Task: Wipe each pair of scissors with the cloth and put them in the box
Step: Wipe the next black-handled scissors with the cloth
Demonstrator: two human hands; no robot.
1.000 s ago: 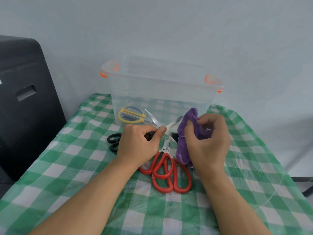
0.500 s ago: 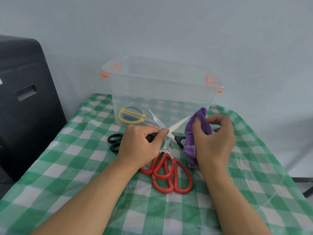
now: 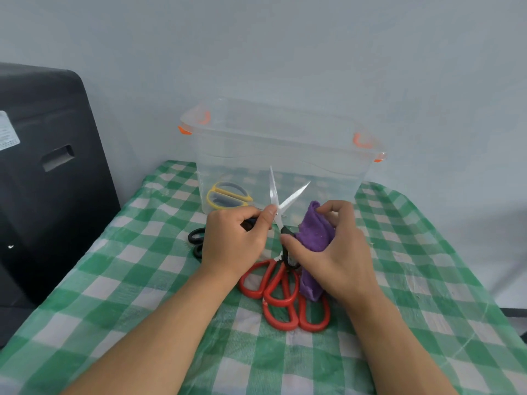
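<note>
My left hand (image 3: 235,240) grips the black handle of a pair of scissors (image 3: 278,199) whose silver blades stand spread, pointing up in front of the box. My right hand (image 3: 332,253) holds a folded purple cloth (image 3: 315,238) and its thumb touches the other black handle just below the pivot. The clear plastic box (image 3: 281,143) with orange clips stands behind, with yellow-handled scissors (image 3: 225,195) lying inside at its left. Two red-handled scissors (image 3: 281,295) lie on the checked tablecloth under my hands. Another black-handled pair (image 3: 196,240) lies left of my left hand.
The table wears a green and white checked cloth (image 3: 114,280). A black chair back (image 3: 48,172) stands close at the left edge. A pale wall rises right behind the box.
The scissors tilted upright, both blades now pointing up. My right hand dropped with the cloth from the blade to the handle below the pivot.
</note>
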